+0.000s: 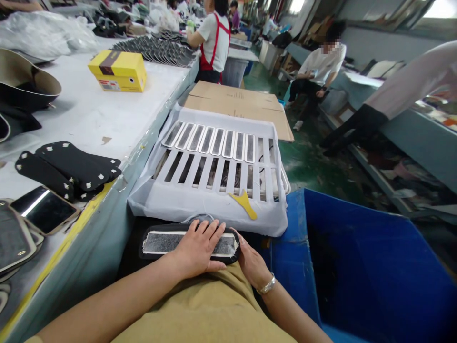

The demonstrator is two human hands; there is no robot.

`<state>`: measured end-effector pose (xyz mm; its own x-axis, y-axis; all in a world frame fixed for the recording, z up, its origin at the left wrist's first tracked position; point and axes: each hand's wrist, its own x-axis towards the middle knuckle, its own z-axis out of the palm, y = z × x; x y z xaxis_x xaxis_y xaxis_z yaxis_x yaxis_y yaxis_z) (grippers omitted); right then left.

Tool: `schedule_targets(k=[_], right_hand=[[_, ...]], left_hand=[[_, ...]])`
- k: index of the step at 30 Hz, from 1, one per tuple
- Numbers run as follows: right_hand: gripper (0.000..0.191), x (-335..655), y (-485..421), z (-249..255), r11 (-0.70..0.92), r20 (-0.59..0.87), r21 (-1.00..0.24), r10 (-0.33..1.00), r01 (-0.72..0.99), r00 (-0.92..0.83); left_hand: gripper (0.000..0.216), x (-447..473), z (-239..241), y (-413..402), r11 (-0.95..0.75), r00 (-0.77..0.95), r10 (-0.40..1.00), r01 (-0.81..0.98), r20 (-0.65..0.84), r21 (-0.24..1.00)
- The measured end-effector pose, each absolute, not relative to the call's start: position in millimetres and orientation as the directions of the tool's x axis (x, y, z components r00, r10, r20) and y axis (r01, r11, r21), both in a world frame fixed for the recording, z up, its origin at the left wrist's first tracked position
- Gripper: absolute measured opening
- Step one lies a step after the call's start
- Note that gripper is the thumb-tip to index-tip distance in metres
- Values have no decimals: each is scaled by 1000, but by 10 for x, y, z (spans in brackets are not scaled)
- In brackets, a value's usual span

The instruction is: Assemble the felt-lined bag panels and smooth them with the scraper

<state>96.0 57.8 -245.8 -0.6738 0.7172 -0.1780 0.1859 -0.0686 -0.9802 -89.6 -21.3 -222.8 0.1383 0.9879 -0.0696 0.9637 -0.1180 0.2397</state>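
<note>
An oblong black bag-base-like panel, with a grey, white-edged strip along its face, lies in front of my body. My left hand rests flat across it, fingers stretched to the far edge and thumb by the near edge. At the panel's right end my right hand grips the rim; some of its fingers are hidden. Just beyond is a white-covered slotted rack carrying a row of grey strips with white borders. A yellow forked piece lies on its near edge.
A blue bin stands at my right. On the left table are black oblong pieces, a phone-like dark glossy slab and a yellow box. Flat cardboard lies behind the rack. Several people are farther off.
</note>
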Motion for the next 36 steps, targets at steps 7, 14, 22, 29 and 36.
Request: schedule_targets(k=[7,14,22,29,36], right_hand=[[42,840,507,-2482,-72,-242,-949,792,307,-561],[44,949,718,-2224,-2,-416,-837,651,547,-635],[54,974,1230,-2305,-535,-753,-486,-145,691,-642],[53,922,1225,-2325,-674,-811,-345,-136,653,-569],[58,791,1107,-2153,-577,-903,-394,96,716,-420]], left_hand=[[88,-886,-2196,-171,-78,108,988,968,-112,240],[88,-884,-2147,-119,-70,110,982,968,-156,240],[87,-952,-2134,-99,-92,133,974,972,-184,215],[85,-967,-2163,-43,-121,170,963,966,-207,228],[81,-977,-2204,-10,-115,175,964,952,-199,284]])
